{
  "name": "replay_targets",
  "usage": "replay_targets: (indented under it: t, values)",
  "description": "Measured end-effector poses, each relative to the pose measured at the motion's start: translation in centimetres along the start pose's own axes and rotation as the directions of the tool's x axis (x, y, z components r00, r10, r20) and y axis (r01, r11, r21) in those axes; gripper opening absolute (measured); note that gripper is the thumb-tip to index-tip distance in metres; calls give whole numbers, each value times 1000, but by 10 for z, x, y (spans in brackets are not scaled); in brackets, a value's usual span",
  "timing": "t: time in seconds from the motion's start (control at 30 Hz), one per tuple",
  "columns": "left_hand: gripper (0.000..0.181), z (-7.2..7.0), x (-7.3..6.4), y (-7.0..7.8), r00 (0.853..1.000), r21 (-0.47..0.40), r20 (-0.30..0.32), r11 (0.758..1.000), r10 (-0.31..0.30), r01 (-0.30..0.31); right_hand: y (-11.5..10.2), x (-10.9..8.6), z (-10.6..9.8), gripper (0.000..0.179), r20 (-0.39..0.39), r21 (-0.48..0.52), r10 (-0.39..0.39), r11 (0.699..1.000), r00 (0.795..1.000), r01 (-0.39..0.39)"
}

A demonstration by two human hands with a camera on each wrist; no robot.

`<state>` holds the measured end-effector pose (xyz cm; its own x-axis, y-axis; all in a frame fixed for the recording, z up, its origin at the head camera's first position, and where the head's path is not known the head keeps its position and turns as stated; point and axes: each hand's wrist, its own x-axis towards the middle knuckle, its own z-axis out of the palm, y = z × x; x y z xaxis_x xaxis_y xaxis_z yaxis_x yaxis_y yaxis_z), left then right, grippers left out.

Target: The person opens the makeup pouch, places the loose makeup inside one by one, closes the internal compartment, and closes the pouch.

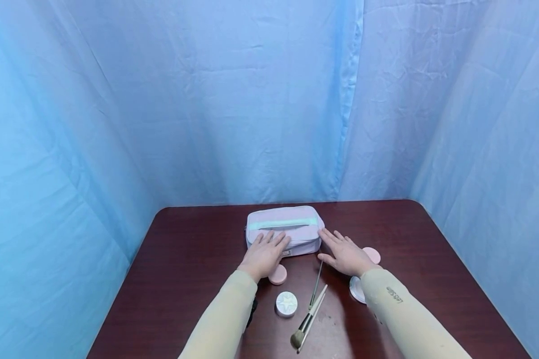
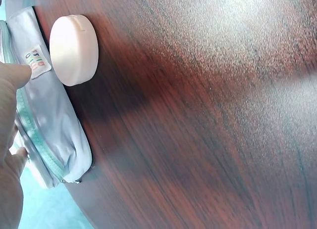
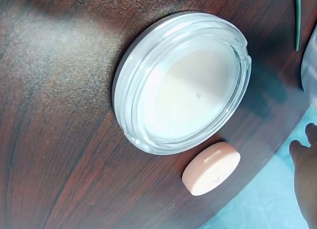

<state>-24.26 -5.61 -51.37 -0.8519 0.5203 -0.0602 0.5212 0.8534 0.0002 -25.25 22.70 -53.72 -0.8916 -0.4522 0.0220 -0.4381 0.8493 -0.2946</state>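
A lavender zip bag (image 1: 303, 234) with a mint-green handle lies near the back of the table, its zip closed along the side that shows in the left wrist view. My left hand (image 1: 264, 254) reaches over the bag's front edge, fingers spread and nearly straight. At the bag's right front corner is my right hand (image 1: 345, 254), palm down, its fingertips right at the bag's side. Just below the left hand sits a round pink compact (image 1: 277, 275). Beside the right hand is another round pink compact (image 1: 371, 255), with a clear-rimmed round case (image 3: 183, 90) close to it.
A silver round tin (image 1: 286, 304) with a star on its lid stands between the forearms. To its right lie makeup brushes (image 1: 312, 316) and a thin green stick (image 1: 317, 284) pointing toward the bag. Blue curtains (image 1: 269, 99) enclose the dark wooden table (image 1: 197, 239).
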Motion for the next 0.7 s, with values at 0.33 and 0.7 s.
replay_targets:
  t: [0.33,0.7]
  values:
    - [54,-3,-2,-8,1000,66,-6,998,-4,5,-6,1,2,70,-15,-44,-36,998,999,36]
    - [39,1,-2,-11,995,101,-99,995,17,-7,-21,0,2,67,2,-61,-77,995,997,77]
